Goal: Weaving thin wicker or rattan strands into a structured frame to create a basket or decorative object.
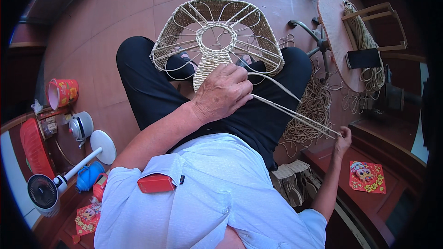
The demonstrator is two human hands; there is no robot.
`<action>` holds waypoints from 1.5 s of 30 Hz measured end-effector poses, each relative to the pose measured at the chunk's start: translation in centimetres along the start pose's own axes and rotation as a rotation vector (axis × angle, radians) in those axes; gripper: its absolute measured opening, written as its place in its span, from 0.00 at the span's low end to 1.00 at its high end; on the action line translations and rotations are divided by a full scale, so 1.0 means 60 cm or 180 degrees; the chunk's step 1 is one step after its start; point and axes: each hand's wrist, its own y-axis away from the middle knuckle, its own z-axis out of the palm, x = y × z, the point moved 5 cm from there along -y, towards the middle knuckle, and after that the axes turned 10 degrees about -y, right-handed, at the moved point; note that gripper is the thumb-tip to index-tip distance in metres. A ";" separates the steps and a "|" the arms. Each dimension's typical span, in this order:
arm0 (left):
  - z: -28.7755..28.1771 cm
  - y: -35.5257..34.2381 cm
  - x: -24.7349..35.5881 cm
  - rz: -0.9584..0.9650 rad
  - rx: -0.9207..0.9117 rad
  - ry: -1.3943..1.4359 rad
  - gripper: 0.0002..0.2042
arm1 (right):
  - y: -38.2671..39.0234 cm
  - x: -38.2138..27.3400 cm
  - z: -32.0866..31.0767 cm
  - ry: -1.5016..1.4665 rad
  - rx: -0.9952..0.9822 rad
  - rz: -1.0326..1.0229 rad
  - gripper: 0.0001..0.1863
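A woven straw basket frame (173, 27) rests tilted between my knees, with wire loops and cord spokes around a central wrapped ring (199, 34). A densely woven strip (210, 67) runs from the ring toward me. My left hand (224, 90) is closed over this strip's near end; its palm hides what the fingers press on. A pale twisted cord (295, 114) stretches from beneath those fingers to the right. Out at arm's length, my right hand (343, 140) pinches the cord's far end. Another stretch of cord loops above the taut strands.
A heap of loose cord (314, 106) lies by my right knee. Beyond it stands a round-topped stool (327, 32) bearing cord bundles and a phone (363, 58). At left are a red bucket (63, 93), a kettle (81, 126) and a fan (43, 193).
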 end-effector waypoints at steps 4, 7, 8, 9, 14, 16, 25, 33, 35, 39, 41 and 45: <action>0.004 0.004 0.000 0.0013 0.0086 0.0055 0.07 | -0.045 0.137 -0.164 0.0095 0.0531 0.0349 0.15; 0.011 0.007 0.003 -0.0001 0.0035 -0.0039 0.07 | -0.056 0.177 -0.302 0.0596 0.0806 0.0316 0.17; 0.013 0.008 0.005 0.0060 0.0028 -0.0172 0.07 | -0.061 0.183 -0.353 0.0941 0.0996 0.0330 0.18; 0.016 0.010 0.006 0.0141 0.0007 -0.0308 0.07 | -0.063 0.194 -0.404 0.1011 0.1149 0.0567 0.18; 0.011 0.016 -0.015 -0.0408 0.0407 0.0097 0.06 | -0.096 0.233 -0.608 0.0144 0.1609 0.0937 0.20; 0.008 0.019 -0.019 -0.0533 0.0499 0.0210 0.06 | -0.098 0.239 -0.639 -0.0333 0.1525 0.1092 0.21; -0.033 0.075 -0.034 -0.1261 0.0773 0.0456 0.07 | 0.002 -0.192 -0.082 0.0553 -0.1306 -0.0319 0.22; -0.023 0.074 -0.037 -0.1799 0.0532 0.0791 0.06 | 0.296 -0.545 0.376 -0.1576 -0.3614 0.1384 0.21; -0.025 0.077 -0.037 -0.1807 0.0475 0.0727 0.06 | 0.303 -0.565 0.424 -0.2188 -0.3442 0.1348 0.21; -0.026 0.080 -0.038 -0.1676 0.0420 0.0657 0.06 | 0.307 -0.570 0.480 -0.2970 -0.3027 0.1469 0.20; -0.027 0.081 -0.040 -0.1636 0.0390 0.0649 0.06 | 0.309 -0.572 0.496 -0.3059 -0.3047 0.1406 0.20; -0.034 0.081 -0.040 -0.1536 0.0275 0.0763 0.05 | 0.308 -0.570 0.507 -0.3035 -0.2997 0.1409 0.20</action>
